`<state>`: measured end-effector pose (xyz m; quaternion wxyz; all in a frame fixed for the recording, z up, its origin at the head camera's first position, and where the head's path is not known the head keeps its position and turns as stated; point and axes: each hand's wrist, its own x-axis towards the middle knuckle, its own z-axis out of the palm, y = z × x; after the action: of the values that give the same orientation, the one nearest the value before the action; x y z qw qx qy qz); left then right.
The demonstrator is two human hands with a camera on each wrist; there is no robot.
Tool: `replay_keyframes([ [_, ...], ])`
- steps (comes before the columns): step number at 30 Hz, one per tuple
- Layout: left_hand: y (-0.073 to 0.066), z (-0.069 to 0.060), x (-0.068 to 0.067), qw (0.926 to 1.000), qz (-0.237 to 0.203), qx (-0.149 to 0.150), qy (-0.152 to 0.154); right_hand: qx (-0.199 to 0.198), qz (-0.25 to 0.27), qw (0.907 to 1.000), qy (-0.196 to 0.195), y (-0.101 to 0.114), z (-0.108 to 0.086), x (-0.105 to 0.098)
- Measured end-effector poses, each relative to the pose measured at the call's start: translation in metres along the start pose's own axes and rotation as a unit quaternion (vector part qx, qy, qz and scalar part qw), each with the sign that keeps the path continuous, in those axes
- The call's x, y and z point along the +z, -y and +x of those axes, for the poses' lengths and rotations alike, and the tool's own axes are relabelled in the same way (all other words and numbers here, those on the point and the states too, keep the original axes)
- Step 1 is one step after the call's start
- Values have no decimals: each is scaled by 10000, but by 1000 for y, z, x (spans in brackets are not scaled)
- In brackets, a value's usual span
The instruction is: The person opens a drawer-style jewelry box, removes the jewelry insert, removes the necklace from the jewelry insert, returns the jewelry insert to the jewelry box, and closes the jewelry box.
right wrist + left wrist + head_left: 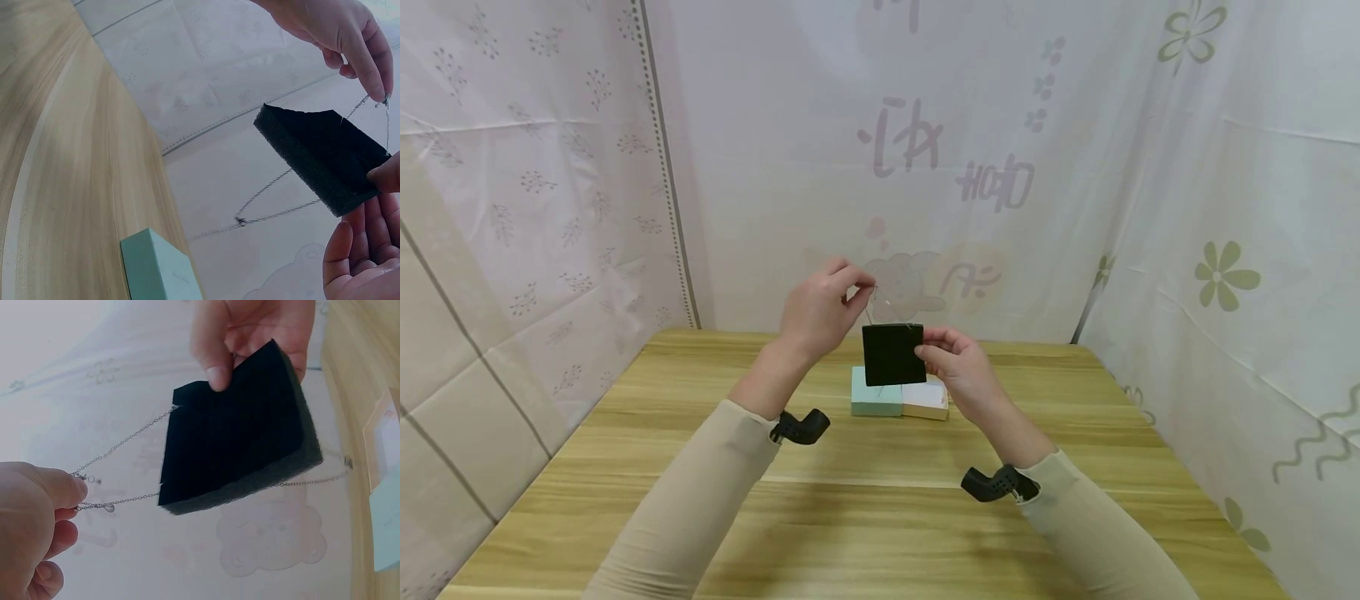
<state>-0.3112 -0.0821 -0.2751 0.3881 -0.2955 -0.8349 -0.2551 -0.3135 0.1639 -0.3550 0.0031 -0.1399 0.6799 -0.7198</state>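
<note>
My right hand (961, 367) holds a square black foam pad (893, 356) by its right edge, thumb on the face and fingers behind. A thin silver necklace (135, 432) passes through small slits at the pad's top edge. Above and left of the pad, my left hand (820, 308) pinches the necklace's upper end between thumb and fingertips. Two strands run from those fingertips to the pad. Behind the pad, the rest of the chain hangs down in the right wrist view, meeting at a small dark pendant or knot (240, 221) whose shape is unclear.
Below the pad, a mint-green box part (876, 406) sits on the wooden table (880, 517) beside an open cream box part (925, 412) with a white inside. Patterned curtains (775, 167) hang behind the table and on both sides.
</note>
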Motion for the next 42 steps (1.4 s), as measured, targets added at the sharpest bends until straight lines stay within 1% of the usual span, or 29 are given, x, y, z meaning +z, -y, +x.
replay_keyframes([
  [5,2,1,-4,10000,1,-12,-32,62,45,10000,16,-2,-1,-3],
  [12,5,2,-11,9998,-40,-74,-172,118,44,9999,75,-1,-2,-4],
  [18,11,1,-14,9995,-31,-151,-264,164,26,9999,6,-1,-4,-5],
  [28,19,-1,-19,9987,-76,-278,-432,142,42,9999,70,-5,-4,-8],
  [31,21,-1,-21,9985,-95,-305,-450,131,60,9999,78,-6,-4,-8],
  [37,26,-2,-24,9978,-144,-459,-459,123,64,9998,120,-7,-6,-9],
  [42,29,-3,-28,9973,-172,-532,-476,154,19,9999,65,-8,-6,-9],
])
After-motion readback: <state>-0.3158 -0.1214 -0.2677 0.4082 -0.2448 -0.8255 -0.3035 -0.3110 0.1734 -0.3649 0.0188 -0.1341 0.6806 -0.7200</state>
